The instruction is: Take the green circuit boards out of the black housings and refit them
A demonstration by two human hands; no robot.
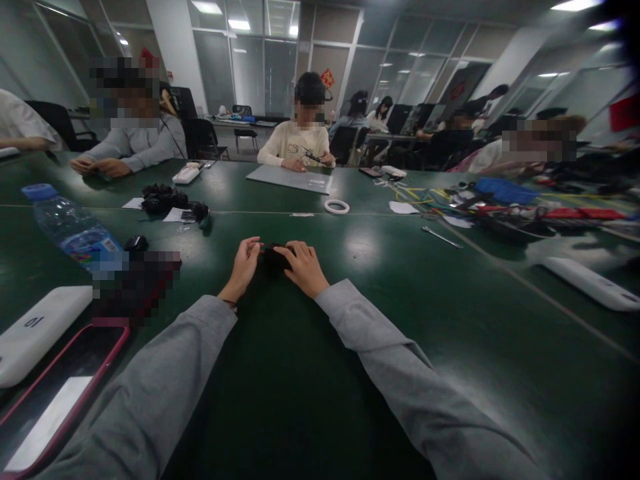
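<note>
Right grip (303, 265) is curled against a dark object (273, 257), any pinch unclear; left grip (246, 262) is held loosely spread beside it, over the tabletop (380, 287).

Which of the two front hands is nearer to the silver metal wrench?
The right. The right hand is left of the silver metal wrench, by a small black object; the left hand is farther left, on that object's other side.
</note>
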